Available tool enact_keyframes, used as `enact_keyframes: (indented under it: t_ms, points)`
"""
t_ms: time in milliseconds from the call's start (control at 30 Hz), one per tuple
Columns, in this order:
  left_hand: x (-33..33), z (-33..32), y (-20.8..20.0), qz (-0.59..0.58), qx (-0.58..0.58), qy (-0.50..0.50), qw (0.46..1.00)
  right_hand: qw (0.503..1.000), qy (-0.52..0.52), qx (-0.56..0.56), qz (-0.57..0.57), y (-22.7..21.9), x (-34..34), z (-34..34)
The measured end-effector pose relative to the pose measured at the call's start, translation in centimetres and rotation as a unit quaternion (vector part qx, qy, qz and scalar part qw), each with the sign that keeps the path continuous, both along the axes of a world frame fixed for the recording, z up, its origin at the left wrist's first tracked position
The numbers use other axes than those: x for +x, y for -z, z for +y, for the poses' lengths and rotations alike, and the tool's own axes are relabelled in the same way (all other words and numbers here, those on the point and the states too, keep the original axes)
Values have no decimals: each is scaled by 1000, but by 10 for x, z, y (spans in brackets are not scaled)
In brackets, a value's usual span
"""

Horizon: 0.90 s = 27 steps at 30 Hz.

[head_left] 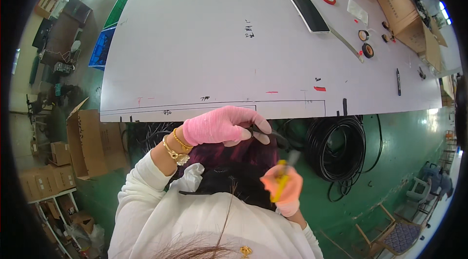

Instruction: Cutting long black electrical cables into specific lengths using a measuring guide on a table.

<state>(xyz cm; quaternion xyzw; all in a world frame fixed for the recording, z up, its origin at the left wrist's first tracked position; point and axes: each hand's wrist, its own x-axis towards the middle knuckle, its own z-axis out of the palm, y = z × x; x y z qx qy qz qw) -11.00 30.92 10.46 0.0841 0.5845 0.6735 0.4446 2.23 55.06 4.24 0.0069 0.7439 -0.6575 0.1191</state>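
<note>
My left hand (219,126), in a pink glove with pale fingertips, is at the front edge of the table. Its thumb and fingers pinch a thin black cable (279,138), and a short stretch of it shows to the right of the fingertips. Lower and to the right, my right hand (288,191) wears an orange-pink glove. It is closed around a yellow-handled utility knife (281,183), whose upper end is smeared by motion. The knife and the cable are apart.
Ahead lies a white table (195,49) with drawn lines. On its right are a phone (310,14), a steel ruler (347,44), tape rolls (367,50), a black marker (398,82) and a cardboard box (397,10). Coiled black cable (358,149) hangs below the edge.
</note>
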Motion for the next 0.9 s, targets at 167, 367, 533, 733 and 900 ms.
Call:
enact_keyframes:
  t_ms: [167,367,533,733,900]
  points:
    - [19,-6,3,35,29,14,999,987,134,22,83,8,-37,8]
    - [74,-86,-34,186,-315,-225,903,944,-74,259,188,-17,-59,-11]
    - [98,-68,-18,310,-369,-171,859,984,-89,142,65,-63,-62,-65]
    - [95,-36,24,108,119,-287,944,975,-148,74,149,-87,-67,-107]
    - [99,-78,0,174,48,-311,933,957,-192,35,217,-67,-96,-103]
